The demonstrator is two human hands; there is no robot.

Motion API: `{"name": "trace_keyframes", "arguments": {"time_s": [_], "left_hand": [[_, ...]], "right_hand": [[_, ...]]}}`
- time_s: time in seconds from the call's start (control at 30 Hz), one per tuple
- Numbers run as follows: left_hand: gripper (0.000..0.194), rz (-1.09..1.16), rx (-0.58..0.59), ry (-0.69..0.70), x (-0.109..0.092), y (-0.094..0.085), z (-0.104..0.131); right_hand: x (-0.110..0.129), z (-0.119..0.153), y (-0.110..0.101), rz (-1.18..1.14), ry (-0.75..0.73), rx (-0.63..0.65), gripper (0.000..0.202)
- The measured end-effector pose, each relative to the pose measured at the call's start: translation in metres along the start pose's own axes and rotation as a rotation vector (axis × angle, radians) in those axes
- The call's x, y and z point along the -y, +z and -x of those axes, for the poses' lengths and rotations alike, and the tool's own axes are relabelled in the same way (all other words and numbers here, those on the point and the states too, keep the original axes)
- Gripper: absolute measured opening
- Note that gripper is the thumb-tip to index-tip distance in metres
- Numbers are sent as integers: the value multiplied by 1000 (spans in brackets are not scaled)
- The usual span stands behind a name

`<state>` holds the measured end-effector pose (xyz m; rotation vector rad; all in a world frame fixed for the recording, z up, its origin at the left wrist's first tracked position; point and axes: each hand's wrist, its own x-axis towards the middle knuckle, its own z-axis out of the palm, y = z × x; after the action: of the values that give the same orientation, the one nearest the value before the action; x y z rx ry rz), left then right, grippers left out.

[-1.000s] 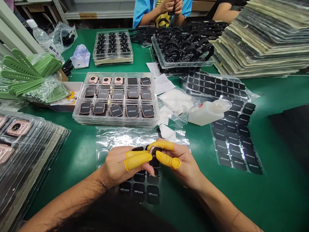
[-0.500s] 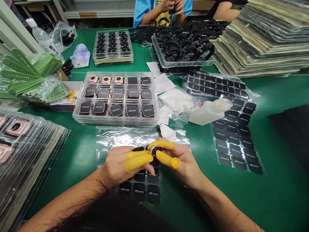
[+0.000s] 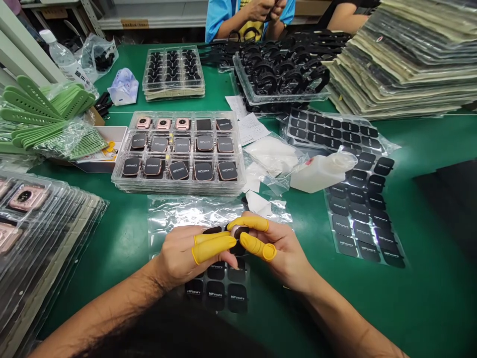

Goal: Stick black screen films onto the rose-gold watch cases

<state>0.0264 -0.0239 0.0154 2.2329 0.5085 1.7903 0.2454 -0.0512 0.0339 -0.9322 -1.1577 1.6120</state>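
Note:
Between my two hands I hold a smartwatch body (image 3: 238, 230) with a shiny metal edge and a dark face; fingers cover most of it. My left hand (image 3: 194, 251), with yellow finger cots, presses its fingertips against the left side of the watch. On the right side, my right hand (image 3: 274, 243) pinches it between thumb and finger, also in yellow cots. Below them lies a clear sheet of black HiFuture screen films (image 3: 215, 295), partly hidden by my hands. Just beyond is a clear tray (image 3: 244, 183) of watch bodies, several bearing the black films.
More film sheets (image 3: 359, 223) lie at right, near a white squeeze bottle (image 3: 316, 173). Green straps (image 3: 55, 119) and stacked trays (image 3: 89, 209) stand at left. Black straps (image 3: 286, 69) fill a tray at the back, before a co-worker in blue (image 3: 218, 20). Stacked trays (image 3: 402, 74) rise back right.
The watch has tilted slightly between my fingers, so less of its dark face shows. Both hands keep nearly the same place and grip.

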Motion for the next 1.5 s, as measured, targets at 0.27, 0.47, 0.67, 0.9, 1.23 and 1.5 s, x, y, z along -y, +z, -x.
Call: {"name": "trace_keyframes", "arguments": {"time_s": [0.27,0.47,0.67,0.9,1.23,1.5], "left_hand": [[13,-7,20,0,1,-2,2],[14,-5,15,0,0,-1,-3],[24,-8,75,-85,-1,-6,-3],[47,-54,155,-217,2,-10,11],[38,-48,115,-218,-1,-10,1],[23,-82,97,-177,-2,-9,-5]], "right_hand": [[-1,0,0,-19,22,17,20],[-1,-1,0,0,-1,-12,22],[1,-1,3,-45,16,-3,22],[-6,-1,8,-109,12,-56,21],[-15,0,14,-27,-64,-168,31],[-10,-1,20,45,-216,-196,29]]}}
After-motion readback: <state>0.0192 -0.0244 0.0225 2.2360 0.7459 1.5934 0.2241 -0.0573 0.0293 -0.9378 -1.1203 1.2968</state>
